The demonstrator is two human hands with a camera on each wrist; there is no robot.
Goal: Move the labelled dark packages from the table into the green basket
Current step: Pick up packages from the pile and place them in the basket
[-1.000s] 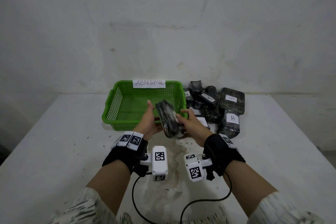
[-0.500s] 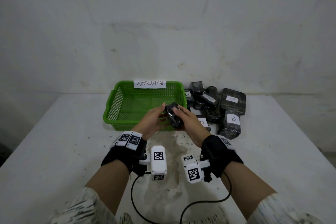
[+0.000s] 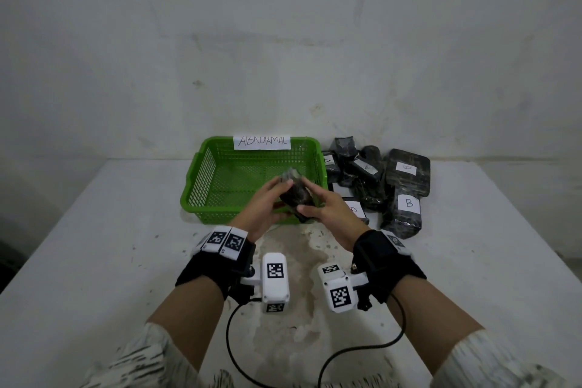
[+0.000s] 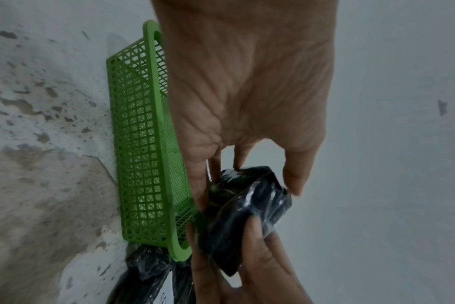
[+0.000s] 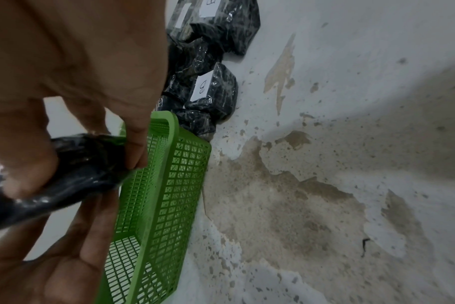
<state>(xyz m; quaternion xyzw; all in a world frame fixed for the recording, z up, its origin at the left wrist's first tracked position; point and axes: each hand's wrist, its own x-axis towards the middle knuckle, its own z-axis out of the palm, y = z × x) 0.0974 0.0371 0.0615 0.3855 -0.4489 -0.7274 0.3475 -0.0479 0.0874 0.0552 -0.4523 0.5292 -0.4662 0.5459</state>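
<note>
A dark plastic-wrapped package (image 3: 296, 194) is held between both hands over the front right part of the green basket (image 3: 220, 151). My left hand (image 3: 267, 201) holds its left side with fingers and thumb curled round it. My right hand (image 3: 318, 205) grips its right side, thumb on the near face. In the left wrist view the package (image 4: 247, 214) sits between the fingers beside the basket wall (image 4: 143, 144). In the right wrist view the package (image 5: 73, 168) is pinched just above the basket rim (image 5: 169, 127). Its label is hidden.
A pile of several dark labelled packages (image 3: 378, 179) lies right of the basket, one marked B (image 3: 408, 202). The basket carries a paper sign reading ABNORMAL (image 3: 264, 141). A wall stands close behind. The white tabletop (image 3: 94, 246) is stained, with a cable (image 3: 233, 346) near its front edge.
Both hands carried the package forward from in front of the basket to above its front right part, turning it between them.
</note>
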